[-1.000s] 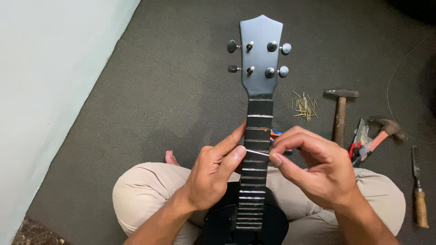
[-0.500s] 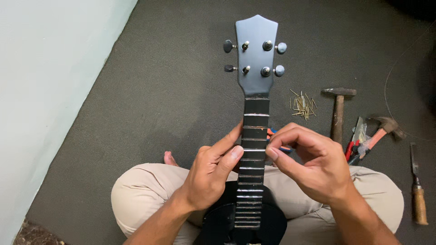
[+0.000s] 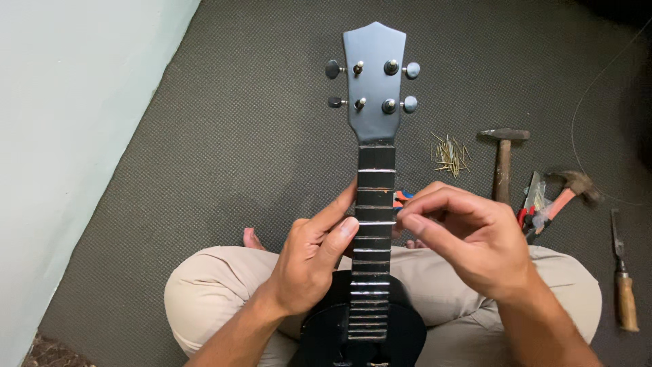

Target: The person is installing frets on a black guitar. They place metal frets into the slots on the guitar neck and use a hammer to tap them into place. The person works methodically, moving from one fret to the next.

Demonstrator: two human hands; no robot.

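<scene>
**strumfan:** Ukulele point(image 3: 375, 204) question — what's lying around it and is anything blocking the view of the neck?

**fretdust:** It lies across the person's lap, black body down by the crossed legs point(image 3: 224, 285), headstock point(image 3: 374, 81) pointing away over grey, rough-looking carpet point(image 3: 224, 136). Off to the right side of the neck: a loose heap of thin brass-coloured pins point(image 3: 449, 155), a hammer point(image 3: 503, 160) with a wooden handle, a claw hammer point(image 3: 567, 190) with an orange grip, red-handled pliers point(image 3: 532, 207), and a wooden-handled tool point(image 3: 623, 282) with a metal blade, well apart from the rest. A thin wire point(image 3: 591, 102) curls across the carpet at the far right. Pale wall point(image 3: 68, 136) runs down the left.

**strumfan:** And the hands?

**fretdust:** The left hand point(image 3: 309, 261) cups the neck's left edge, thumb tip resting on the fretboard at a silver fret point(image 3: 375, 223). The right hand point(image 3: 468, 238) is pinched, thumb and forefinger together just beside the neck's right edge at that same fret. Can't tell whether it's actually gripping anything, too small to see. It covers part of something orange and blue point(image 3: 402, 197) behind it.

**strumfan:** Materials?

**fretdust:** Fretboard is dark, crossed by shiny metal frets; headstock is a smooth blue-grey, glossy, with four rounded tuner knobs.
</scene>
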